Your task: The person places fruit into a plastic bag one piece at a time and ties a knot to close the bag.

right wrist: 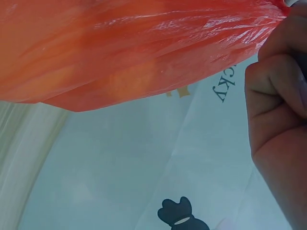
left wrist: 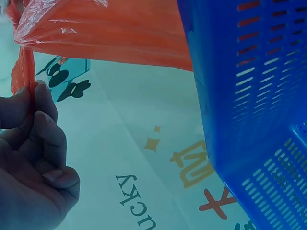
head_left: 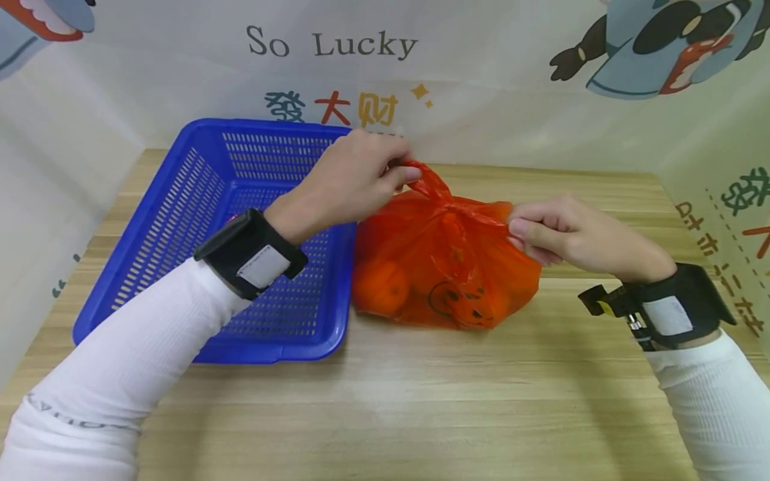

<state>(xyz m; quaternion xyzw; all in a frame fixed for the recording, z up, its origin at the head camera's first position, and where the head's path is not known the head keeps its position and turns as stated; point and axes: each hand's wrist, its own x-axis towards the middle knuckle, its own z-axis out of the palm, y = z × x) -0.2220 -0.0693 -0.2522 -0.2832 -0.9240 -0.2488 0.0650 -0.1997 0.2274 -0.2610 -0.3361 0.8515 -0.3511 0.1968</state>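
A red plastic bag (head_left: 481, 260) with round orange fruit (head_left: 381, 287) showing through it sits on the table, its top gathered at a knot (head_left: 446, 204). My left hand (head_left: 351, 177) pinches one twisted handle of the bag between thumb and forefinger, up and left of the knot. On the other side, my right hand (head_left: 568, 234) grips the opposite handle, and the plastic between the hands is drawn taut. In the left wrist view, the handle (left wrist: 24, 72) runs from my fingertips up to the gathered plastic. Bag film (right wrist: 129, 57) stretches toward my right fist in the right wrist view.
Directly left of the bag stands a blue slotted basket (head_left: 345, 321), under my left forearm. A bit of something pink (head_left: 233, 218) shows inside it, mostly hidden by the wrist strap. A printed white backdrop (head_left: 493, 120) encloses the wooden table (head_left: 391, 414) at the back and sides.
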